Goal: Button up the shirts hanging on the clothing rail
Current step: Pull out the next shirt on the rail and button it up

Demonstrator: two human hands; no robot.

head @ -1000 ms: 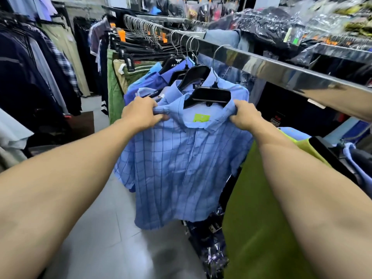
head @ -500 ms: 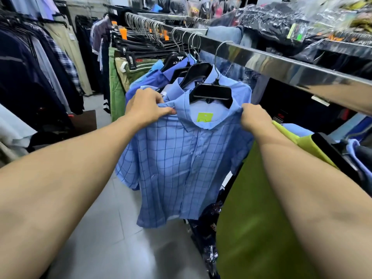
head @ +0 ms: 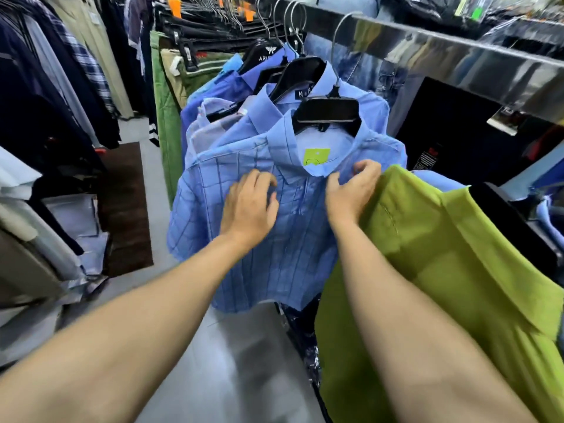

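Shop aisle, grey floor (head: pixel 244 361), packed rails both sides, chrome clothing rail (head: pixel 457 59) running overhead to my right.

My right hand (head: pixel 351 193) sits at the collar base of the blue checked shirt (head: pixel 274 254), thumb and forefinger curled in a pinch on the right front edge just below the green size sticker (head: pixel 316 156). My left hand (head: pixel 250 206) lies on the chest panel just left of centre, fingers bent and loosely spread, touching cloth; can't tell if it has real hold of the edge.

Key relation: placket runs vertically straight down from the collar, between my two hands. Top of it is nearer the right hand, so right takes one edge at the neck and left needs to slide inward to meet it. Whether any button is done yet: too blurred to tell.

Shirt hangs on a black hanger (head: pixel 328 112), front facing me, tilted slightly. Green shirt (head: pixel 442 270) presses against my right forearm and may crowd the work. More blue shirts (head: pixel 265 117) queue just behind.
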